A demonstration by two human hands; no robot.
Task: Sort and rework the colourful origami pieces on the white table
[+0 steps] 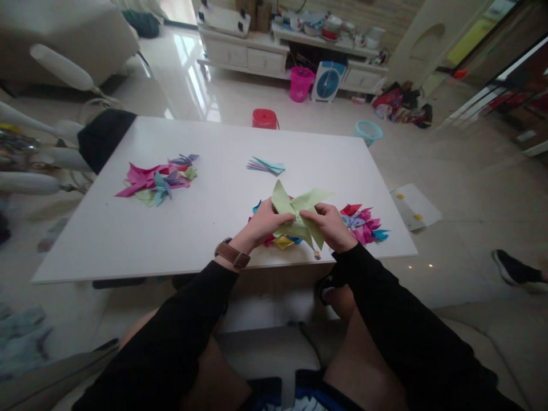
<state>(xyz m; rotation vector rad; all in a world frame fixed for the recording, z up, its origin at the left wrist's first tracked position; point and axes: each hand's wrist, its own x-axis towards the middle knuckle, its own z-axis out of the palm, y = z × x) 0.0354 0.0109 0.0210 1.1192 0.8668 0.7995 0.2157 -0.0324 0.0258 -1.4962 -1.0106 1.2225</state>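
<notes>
Between my two hands is a light green folded paper pinwheel shape [306, 201], its pointed flaps spread outward above the table's near edge. My left hand [268, 220], with a brown watch on the wrist, pinches it from the left, thumb near its centre. From the right, my right hand [331, 224] grips it with the thumb also pressed near the middle. Beneath and behind my hands lie colourful folded papers [283, 242], partly hidden. Just right of my right hand sits a pile of pink, red, purple and blue folded papers [363, 224].
On the white table [205, 228], a pile of folded papers [158, 178] lies at the left and a small fan of folded strips [265, 165] at the back middle. A red stool [264, 119] and a blue basket [369, 131] stand beyond the far edge.
</notes>
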